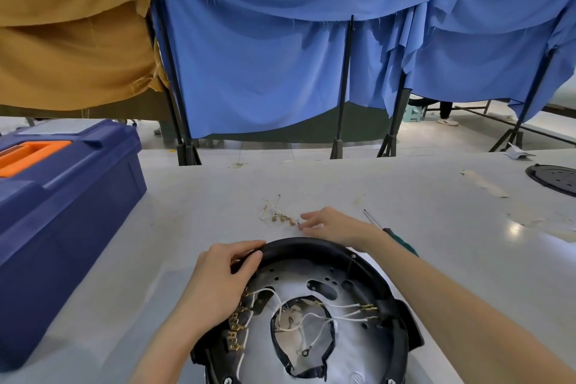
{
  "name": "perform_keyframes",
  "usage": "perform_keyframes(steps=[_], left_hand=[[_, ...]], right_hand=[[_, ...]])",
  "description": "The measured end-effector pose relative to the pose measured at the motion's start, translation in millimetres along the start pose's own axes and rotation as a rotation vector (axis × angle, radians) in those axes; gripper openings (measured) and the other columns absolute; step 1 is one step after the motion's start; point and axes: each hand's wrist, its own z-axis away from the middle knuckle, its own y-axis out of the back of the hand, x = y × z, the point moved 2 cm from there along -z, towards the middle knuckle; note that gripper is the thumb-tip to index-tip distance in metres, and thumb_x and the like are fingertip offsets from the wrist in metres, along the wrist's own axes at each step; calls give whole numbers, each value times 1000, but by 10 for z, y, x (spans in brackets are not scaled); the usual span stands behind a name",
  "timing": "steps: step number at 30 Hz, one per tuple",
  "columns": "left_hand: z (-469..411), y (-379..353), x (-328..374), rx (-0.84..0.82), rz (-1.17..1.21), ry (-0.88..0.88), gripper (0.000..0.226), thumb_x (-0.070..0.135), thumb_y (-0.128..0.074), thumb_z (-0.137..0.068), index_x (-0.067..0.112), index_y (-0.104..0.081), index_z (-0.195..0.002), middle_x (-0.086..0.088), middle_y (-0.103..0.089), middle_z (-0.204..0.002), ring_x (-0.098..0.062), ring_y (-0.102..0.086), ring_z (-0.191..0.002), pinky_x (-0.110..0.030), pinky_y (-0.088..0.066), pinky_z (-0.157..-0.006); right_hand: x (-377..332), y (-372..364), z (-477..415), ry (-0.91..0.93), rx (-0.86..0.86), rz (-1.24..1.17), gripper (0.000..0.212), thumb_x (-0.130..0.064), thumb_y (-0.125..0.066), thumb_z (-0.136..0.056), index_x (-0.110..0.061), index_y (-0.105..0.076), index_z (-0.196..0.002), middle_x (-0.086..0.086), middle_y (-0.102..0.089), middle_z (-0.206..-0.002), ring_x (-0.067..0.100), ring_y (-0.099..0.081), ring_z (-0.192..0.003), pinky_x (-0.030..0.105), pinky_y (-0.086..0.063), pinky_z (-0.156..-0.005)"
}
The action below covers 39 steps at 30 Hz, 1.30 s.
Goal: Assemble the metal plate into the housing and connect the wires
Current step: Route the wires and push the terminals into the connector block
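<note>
Housing: metal plate inside.
Left hand: fingers curl over rim.
Right hand: fingertips meet loose wires, pinch unclear.

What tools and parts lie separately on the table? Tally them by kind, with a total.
Toolbox: 1
Housing with metal plate and wires fitted: 1
Screwdriver: 1
Loose wire bundle: 1
Black disc: 1
Total: 5
</note>
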Motion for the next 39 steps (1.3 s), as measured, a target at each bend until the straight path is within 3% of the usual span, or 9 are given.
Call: perform_keyframes(steps=[2,3,4,9,15,21,27,33,39], left_hand=[[4,0,2,1,-2,0,23,27,-61,-93,33,-71,-113,26,-68,-105,15,-59,-99,2,-38,-80],[8,2,4,2,-1,2,23,27,-61,-94,33,-70,-114,25,-68,-106,13,-59,-100,0,-39,-81],[13,5,6,2,0,4,23,27,-61,-94,33,-70,-114,24,-68,-106,11,-60,-101,-1,-39,-82],[16,8,21,-1,-8,10,23,27,-60,-94,33,-70,-114,23,-69,-107,9,-61,-102,-4,-40,-84],[24,5,48,27,22,43,27,29,-64,-91,31,-68,-118,18,-70,-105,2,-63,-100,-10,-43,-83],[38,138,251,217,87,-59,73,30,-74,-82,46,-35,-143,19,-45,-122,4,-45,-113,-24,-38,-94],[122,222,477,134,158,-169,25,44,-67,-74,39,-73,-98,22,-72,-86,9,-63,-91,-1,-38,-78],[154,109,518,30,339,-73,8,16,-69,-88,23,-73,-89,-6,-70,-66,-23,-64,-45,-34,-53,-55],[217,25,630,76,465,33,3,17,-66,-91,14,-64,-90,-8,-70,-64,-30,-69,-50,-28,-54,-49]], right_hand=[[20,-36,-30,-2,93,-26,34,-13,-49,-99,15,-65,-86,28,-67,-93,34,-47,-122,39,-48,-85],[37,-33,-34,-2,155,-57,37,-12,-52,-98,12,-59,-71,19,-55,-65,19,-29,-74,32,-41,-67],[56,-22,-29,-5,210,-98,38,-12,-56,-97,10,-59,-66,12,-44,-59,26,-39,-58,28,-32,-63],[113,117,113,14,428,-383,8,4,-71,-81,-1,-76,-83,12,-74,-78,16,-72,-69,21,-52,-68],[-35,314,472,159,469,-607,12,12,-69,-80,1,-75,-79,19,-74,-75,29,-75,-71,31,-61,-71],[-311,285,836,299,339,-702,6,10,-70,-81,5,-72,-84,22,-74,-80,36,-74,-73,32,-61,-66],[-400,176,949,299,226,-737,15,7,-73,-80,2,-63,-92,26,-72,-77,39,-73,-70,29,-58,-63],[-417,133,935,283,369,-943,25,0,-78,-72,0,-67,-95,23,-74,-83,26,-69,-64,26,-55,-67],[-524,-103,864,151,247,-1459,23,-10,-76,-69,-9,-72,-92,11,-74,-91,17,-67,-75,30,-53,-75]])
